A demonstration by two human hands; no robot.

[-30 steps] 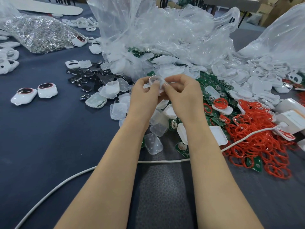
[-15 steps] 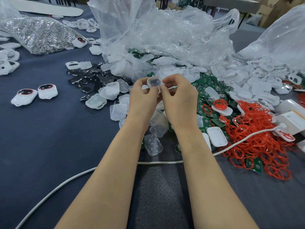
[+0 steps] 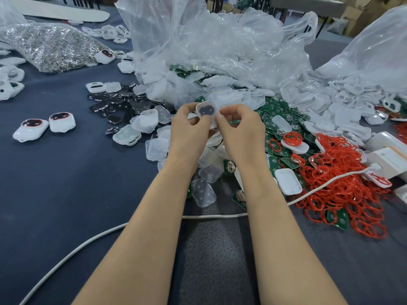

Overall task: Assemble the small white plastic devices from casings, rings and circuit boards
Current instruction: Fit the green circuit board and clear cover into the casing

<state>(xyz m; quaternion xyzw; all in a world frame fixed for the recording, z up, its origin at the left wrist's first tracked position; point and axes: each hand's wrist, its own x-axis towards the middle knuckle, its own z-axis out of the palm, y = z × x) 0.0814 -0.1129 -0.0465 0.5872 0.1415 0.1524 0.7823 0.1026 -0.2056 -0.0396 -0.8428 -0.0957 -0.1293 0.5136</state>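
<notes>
Turned since half a second ago, the casing (image 3: 207, 112) now shows me its dark two-lobed window. I see it pinched at frame centre between the left hand (image 3: 189, 130) and right hand (image 3: 241, 133), long axis running left-right. On the desk (image 3: 66, 183), red rings (image 3: 343, 172) and green circuit boards (image 3: 277, 115) lie right of centre; I judge the right hand nearer.

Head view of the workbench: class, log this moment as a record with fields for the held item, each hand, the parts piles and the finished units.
held item: white casing, dark figure-eight shape facing the camera
left hand: pinches the casing's left edge
right hand: pinches its right edge
red rings: loose pile right of the hands
circuit boards: green, scattered beside the rings
assembled devices: two, side by side, far left
</notes>
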